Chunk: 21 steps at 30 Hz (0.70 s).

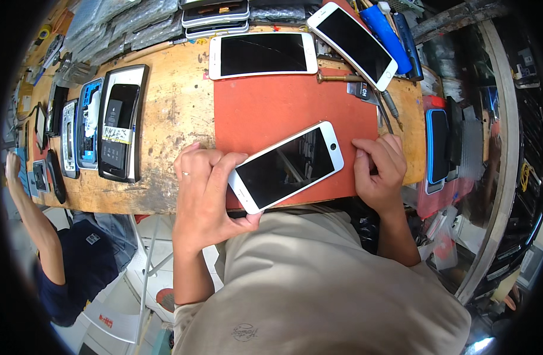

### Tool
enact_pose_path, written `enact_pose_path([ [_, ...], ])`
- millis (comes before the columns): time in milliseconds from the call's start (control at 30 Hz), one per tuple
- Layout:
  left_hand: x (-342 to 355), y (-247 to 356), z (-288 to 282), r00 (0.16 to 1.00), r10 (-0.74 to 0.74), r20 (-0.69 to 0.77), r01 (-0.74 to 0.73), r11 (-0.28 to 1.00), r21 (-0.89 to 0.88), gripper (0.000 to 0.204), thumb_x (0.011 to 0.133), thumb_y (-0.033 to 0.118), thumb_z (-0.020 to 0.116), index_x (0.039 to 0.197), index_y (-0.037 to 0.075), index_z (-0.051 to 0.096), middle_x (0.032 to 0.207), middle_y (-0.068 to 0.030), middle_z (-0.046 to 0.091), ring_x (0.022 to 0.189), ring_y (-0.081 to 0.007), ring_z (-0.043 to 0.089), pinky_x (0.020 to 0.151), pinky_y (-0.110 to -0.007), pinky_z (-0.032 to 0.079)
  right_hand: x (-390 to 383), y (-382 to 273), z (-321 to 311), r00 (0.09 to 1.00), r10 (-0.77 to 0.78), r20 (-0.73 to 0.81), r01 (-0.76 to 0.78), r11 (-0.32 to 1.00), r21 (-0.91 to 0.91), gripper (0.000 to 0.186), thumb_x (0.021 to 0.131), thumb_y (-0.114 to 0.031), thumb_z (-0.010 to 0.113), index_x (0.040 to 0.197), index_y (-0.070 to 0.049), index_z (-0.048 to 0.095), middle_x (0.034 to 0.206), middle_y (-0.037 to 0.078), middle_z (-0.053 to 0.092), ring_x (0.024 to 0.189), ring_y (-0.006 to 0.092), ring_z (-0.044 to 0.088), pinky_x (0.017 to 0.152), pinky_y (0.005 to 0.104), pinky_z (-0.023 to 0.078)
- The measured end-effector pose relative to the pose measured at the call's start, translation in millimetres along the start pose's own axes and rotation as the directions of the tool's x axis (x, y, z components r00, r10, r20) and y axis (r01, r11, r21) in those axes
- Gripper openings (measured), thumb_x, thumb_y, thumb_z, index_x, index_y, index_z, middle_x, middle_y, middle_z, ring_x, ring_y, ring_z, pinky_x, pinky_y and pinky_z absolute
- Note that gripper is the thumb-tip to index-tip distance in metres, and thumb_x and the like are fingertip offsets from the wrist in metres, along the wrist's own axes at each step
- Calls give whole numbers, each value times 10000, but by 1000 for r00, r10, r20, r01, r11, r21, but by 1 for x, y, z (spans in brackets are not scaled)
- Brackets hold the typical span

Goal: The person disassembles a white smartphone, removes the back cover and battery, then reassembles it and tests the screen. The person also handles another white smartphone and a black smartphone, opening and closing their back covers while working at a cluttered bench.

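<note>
My left hand [203, 192] grips a white-framed smartphone [289, 168] by its lower left end, thumb below and fingers above. The phone is tilted, its black screen facing up with reflections on it, over a red-orange mat [295, 103]. To the right of the phone and apart from it, my right hand [379, 171] rests by the mat's right edge. Its fingers are loosely curled, and nothing shows in them. Beyond the held phone, a second white phone [262, 54] lies flat, a thin line across its screen. A third white phone [355, 44] lies slanted at the upper right.
A screwdriver-like tool [339, 77] and a soldering iron [391, 106] lie near the third phone. Phone frames and parts [89, 124] line the wooden bench [165, 112] at left. A blue-edged phone [437, 145] sits at right. Another person's arm [37, 225] reaches in at far left.
</note>
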<state>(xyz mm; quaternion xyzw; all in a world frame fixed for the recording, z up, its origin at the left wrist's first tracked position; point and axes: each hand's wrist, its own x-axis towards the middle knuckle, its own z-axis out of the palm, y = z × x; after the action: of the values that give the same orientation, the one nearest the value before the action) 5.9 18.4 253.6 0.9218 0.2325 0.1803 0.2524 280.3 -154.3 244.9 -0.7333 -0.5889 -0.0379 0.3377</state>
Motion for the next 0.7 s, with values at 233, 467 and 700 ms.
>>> enact_pose_path([
  [233,1,1,-1,1000,17,-24,-17,1000,3,824,557,362,898,1293,92,643,1082,-123,506,1077,-347,526,1145,-614,359,2,-1,1,1000,-19,-1,19,1000,-10,238,765,98,702,968,-26,722,698,53,562,649,262,524,686,399,397],
  [467,-1,1,2,1000,13,-21,-13,1000,12,828,547,359,900,1285,90,639,1078,-126,488,1064,-363,511,1141,-621,360,-1,2,1,1000,-20,-6,20,1000,-3,262,746,97,704,976,-28,720,739,66,591,689,280,558,694,406,400],
  [700,-2,-1,0,1000,11,-2,-11,1000,12,852,536,362,909,1294,89,632,1086,-126,476,1062,-368,501,1145,-623,351,-1,1,1,999,-36,-18,36,999,-20,263,731,82,700,970,-26,718,732,75,579,693,287,556,702,411,414],
])
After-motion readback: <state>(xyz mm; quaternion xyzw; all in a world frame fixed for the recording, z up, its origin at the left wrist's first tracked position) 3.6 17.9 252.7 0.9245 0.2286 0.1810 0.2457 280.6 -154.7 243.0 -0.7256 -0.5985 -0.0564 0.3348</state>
